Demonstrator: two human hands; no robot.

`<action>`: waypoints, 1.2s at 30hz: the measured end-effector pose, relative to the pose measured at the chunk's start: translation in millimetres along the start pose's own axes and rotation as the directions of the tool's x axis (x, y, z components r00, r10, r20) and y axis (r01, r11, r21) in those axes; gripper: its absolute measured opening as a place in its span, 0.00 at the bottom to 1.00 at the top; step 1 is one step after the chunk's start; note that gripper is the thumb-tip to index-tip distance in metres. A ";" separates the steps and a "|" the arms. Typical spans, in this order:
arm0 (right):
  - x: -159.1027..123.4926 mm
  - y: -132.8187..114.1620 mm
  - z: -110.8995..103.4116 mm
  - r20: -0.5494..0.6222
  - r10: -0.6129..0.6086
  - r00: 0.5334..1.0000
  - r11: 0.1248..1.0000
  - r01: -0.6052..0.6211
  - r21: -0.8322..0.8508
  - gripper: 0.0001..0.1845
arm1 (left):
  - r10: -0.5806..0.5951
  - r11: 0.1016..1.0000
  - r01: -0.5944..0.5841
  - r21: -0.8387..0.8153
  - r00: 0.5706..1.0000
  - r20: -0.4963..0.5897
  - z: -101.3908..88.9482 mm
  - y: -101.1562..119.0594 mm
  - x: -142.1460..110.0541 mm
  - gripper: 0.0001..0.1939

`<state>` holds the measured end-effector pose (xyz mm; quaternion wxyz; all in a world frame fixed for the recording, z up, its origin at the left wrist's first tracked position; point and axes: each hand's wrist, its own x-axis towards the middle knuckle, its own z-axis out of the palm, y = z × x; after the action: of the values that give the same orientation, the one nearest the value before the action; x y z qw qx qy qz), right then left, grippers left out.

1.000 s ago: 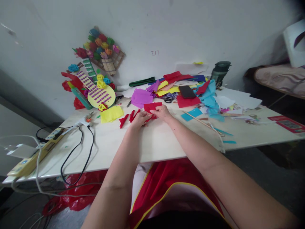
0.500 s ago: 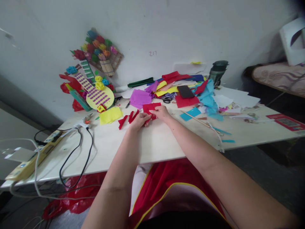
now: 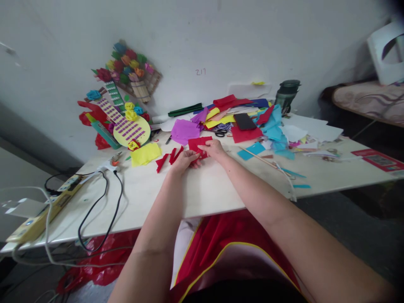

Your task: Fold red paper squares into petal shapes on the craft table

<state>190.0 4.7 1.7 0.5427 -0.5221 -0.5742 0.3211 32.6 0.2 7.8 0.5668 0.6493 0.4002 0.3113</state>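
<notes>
Both of my hands meet over a piece of red crepe paper (image 3: pixel 196 143) on the white table (image 3: pixel 208 185). My left hand (image 3: pixel 187 160) is closed on its lower left edge, fingers pinched together. My right hand (image 3: pixel 212 149) pinches the same paper from the right, thumb pointing left. The fingers partly hide the paper's lower part. Just left of my left hand lie narrow folded red strips (image 3: pixel 162 162), and beyond them a yellow paper sheet (image 3: pixel 145 154). Purple paper (image 3: pixel 184 131) lies behind the red piece.
Scissors (image 3: pixel 221 133) and a black phone (image 3: pixel 245 121) lie by heaped coloured paper at the back. A dark green bottle (image 3: pixel 287 96) stands right of it. Thin sticks (image 3: pixel 265 162) lie to the right. Left are a paper-flower guitar craft (image 3: pixel 132 130), a glue bottle (image 3: pixel 105 134) and a power strip (image 3: pixel 53 209).
The whole view has shifted very slightly. My hands stay on the red paper in nearly the same place, with only a small movement of the left fingers.
</notes>
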 end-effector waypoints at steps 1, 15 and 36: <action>0.6 0.8 0.0 -0.001 0.003 1.000 1.000 -0.003 0.007 0.21 | -0.004 1.000 0.004 0.001 1.000 0.002 -0.4 -0.6 0.5 0.15; -4.4 -5.8 -8.9 0.179 0.081 0.981 0.922 -0.142 0.361 0.13 | 0.079 0.993 -0.078 -0.085 0.997 0.006 -4.0 -9.6 4.1 0.16; -0.3 -4.6 -3.9 0.084 -0.256 0.963 0.668 0.239 -0.705 0.10 | 0.050 0.998 -0.050 -0.044 0.999 -0.012 -1.8 -5.2 2.1 0.18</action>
<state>192.6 2.5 6.8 0.3449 -0.6109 -0.7126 -0.0067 31.2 3.1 2.9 0.5709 0.6447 0.3801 0.3376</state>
